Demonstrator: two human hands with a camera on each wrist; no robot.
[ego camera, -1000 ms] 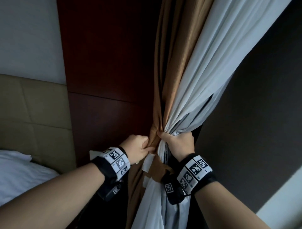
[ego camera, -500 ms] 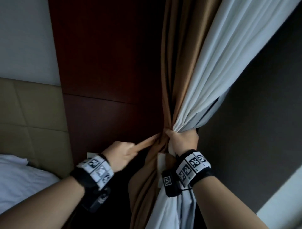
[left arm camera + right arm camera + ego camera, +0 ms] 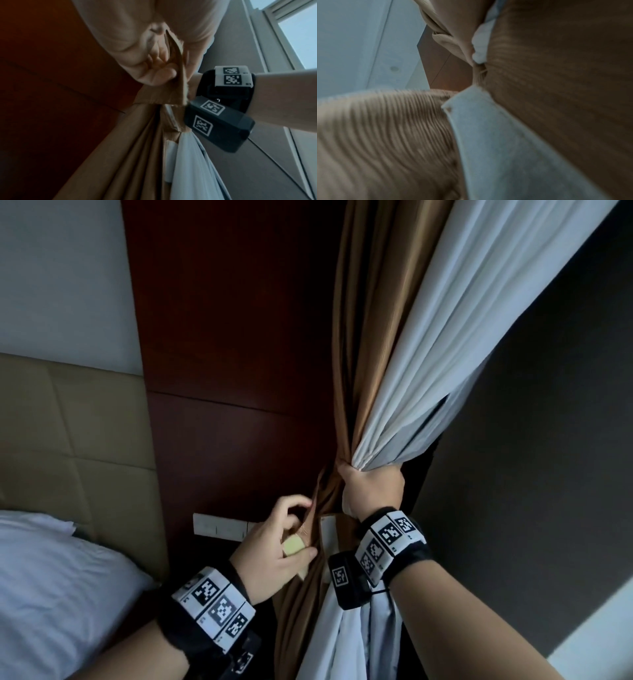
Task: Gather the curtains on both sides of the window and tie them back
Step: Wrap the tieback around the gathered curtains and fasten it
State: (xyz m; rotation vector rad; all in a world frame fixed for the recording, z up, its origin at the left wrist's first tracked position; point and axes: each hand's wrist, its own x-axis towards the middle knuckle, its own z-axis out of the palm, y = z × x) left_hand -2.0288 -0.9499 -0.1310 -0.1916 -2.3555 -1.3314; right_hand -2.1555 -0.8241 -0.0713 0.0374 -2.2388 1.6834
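Note:
A brown curtain (image 3: 363, 337) and a white curtain (image 3: 462, 320) hang gathered into one bundle. My right hand (image 3: 371, 491) grips the bundle at its narrow waist, fingers wrapped around both fabrics. Just below and to the left, my left hand (image 3: 274, 553) pinches a thin brown tieback strap (image 3: 313, 518) with a pale yellow patch (image 3: 293, 545) at its end. In the left wrist view the fingers (image 3: 159, 73) pinch this strap (image 3: 180, 86) beside the right wrist. The right wrist view is filled with blurred brown fabric (image 3: 556, 94) and white fabric (image 3: 505, 148).
A dark red wood panel (image 3: 222, 337) stands behind the curtains, with a white switch plate (image 3: 219, 527) low on it. A beige padded headboard (image 3: 68, 433) and white pillow (image 3: 51, 577) lie at left. A dark wall (image 3: 531, 440) is at right. A window (image 3: 300, 33) shows in the left wrist view.
My left hand left the bundle beside the right hand, pointed briefly, then dropped lower and now pinches the strap. The right hand kept its grip on the curtains.

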